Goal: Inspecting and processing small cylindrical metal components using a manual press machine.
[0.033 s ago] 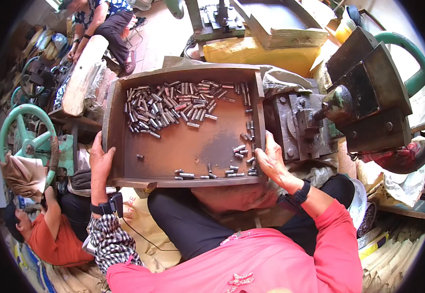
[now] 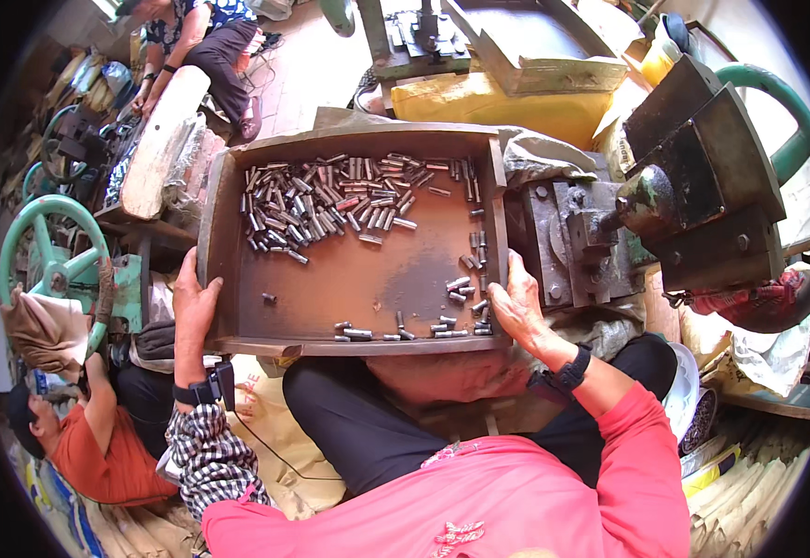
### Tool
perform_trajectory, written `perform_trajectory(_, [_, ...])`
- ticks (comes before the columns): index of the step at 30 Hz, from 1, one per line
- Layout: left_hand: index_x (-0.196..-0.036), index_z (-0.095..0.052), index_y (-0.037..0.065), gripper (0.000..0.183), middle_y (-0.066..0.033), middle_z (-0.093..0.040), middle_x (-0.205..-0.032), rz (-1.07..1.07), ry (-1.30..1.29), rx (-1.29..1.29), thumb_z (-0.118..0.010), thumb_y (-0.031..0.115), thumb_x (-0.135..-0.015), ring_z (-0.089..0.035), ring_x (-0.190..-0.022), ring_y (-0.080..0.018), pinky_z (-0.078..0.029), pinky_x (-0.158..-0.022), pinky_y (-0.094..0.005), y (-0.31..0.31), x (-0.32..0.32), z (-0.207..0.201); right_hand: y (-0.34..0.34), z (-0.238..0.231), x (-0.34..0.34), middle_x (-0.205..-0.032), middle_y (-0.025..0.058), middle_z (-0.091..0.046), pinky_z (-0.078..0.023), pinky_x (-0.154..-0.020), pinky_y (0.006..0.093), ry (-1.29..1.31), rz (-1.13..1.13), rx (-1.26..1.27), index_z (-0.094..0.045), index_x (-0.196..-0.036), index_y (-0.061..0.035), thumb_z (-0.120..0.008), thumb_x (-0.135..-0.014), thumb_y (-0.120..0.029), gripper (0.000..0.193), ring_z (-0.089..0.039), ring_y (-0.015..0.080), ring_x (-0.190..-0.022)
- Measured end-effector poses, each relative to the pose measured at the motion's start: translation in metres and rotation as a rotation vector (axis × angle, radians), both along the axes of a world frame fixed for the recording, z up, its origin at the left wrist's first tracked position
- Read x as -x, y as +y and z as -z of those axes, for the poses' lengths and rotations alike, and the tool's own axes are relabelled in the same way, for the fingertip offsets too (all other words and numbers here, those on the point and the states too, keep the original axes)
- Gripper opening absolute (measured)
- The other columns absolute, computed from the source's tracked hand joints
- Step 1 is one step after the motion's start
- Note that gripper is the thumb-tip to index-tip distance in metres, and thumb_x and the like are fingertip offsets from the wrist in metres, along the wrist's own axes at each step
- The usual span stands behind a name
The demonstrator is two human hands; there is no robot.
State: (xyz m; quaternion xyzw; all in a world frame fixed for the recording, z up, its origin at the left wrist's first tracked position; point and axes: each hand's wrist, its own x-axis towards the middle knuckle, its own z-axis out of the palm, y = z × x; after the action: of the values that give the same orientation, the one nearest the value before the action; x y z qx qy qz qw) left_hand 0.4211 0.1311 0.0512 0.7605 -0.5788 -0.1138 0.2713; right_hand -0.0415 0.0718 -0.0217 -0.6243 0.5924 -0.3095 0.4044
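A shallow brown tray (image 2: 330,293) lies in front of me above my knees. Its left wall is gripped by my left hand (image 2: 196,302), thumb along the side and the other fingers mostly hidden. My right hand (image 2: 515,305) closes on the right wall near the front corner. Many short metal pins (image 2: 307,209) are heaped loosely at the tray's far left and middle. More pins (image 2: 459,288) are scattered down the right side and along the front edge. A single pin (image 2: 269,298) sits apart near the left wall.
Right of the tray stands a heavy dark press (image 2: 693,177) with a green wheel (image 2: 782,121). At left is another green handwheel (image 2: 51,279) with a cloth on it. A person in orange (image 2: 112,456) is at lower left, another (image 2: 195,46) at far left. Behind lies a yellow sack (image 2: 498,107).
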Motion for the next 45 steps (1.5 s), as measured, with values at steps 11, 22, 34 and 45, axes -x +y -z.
perform_trajectory(11, [-0.128, -0.04, -0.003, 0.061, -0.023, -0.055, -0.118, -0.056, -0.265, -0.031, -0.065, 0.003, -0.073, -0.055, -0.107, -0.0355, -0.043, -0.092, -0.0367, 0.003, 0.013, -0.007, 0.001, 0.03, -0.002, -0.093, 0.0286, -0.061, -0.049, -0.079, 0.0433, 0.168, 0.051, 0.242, -0.04, -0.122, 0.0047, -0.048, -0.075, -0.002, 0.048, -0.061, 0.0421, -0.086])
perform_trajectory(22, [-0.106, -0.059, 0.009, 0.03, -0.0127, -0.061, -0.1, 0.478, -0.139, -0.188, -0.064, 0.017, -0.078, -0.061, -0.086, -0.0321, -0.049, -0.074, -0.042, -0.004, 0.21, 0.015, -0.011, -0.038, 0.021, -0.113, 0.0186, -0.053, -0.045, -0.083, 0.0411, 0.583, -0.289, 0.541, -0.051, -0.112, 0.0014, -0.063, -0.077, -0.016, 0.041, -0.054, 0.0338, -0.101])
perform_trajectory(34, [-0.099, -0.054, 0.005, 0.027, -0.0174, -0.054, -0.09, 0.724, -0.072, -0.233, -0.065, 0.015, -0.077, -0.061, -0.079, -0.0357, -0.051, -0.068, -0.045, -0.036, 0.274, 0.057, -0.086, -0.021, -0.034, -0.09, 0.0126, -0.059, -0.047, -0.073, 0.0357, 0.868, -0.899, 0.696, -0.058, -0.083, -0.004, -0.054, -0.077, -0.011, 0.01, -0.059, 0.0257, -0.088])
perform_trajectory(45, [-0.1, -0.058, 0.006, 0.021, -0.0164, -0.055, -0.086, 0.755, -0.183, -0.169, -0.053, 0.008, -0.079, -0.064, -0.072, -0.0321, -0.054, -0.062, -0.0404, -0.043, 0.286, 0.072, -0.084, -0.004, -0.036, -0.074, 0.0185, -0.061, -0.051, -0.065, 0.0394, 0.666, -0.817, 0.52, -0.057, -0.084, 0.0008, -0.059, -0.071, -0.007, 0.015, -0.064, 0.0331, -0.076])
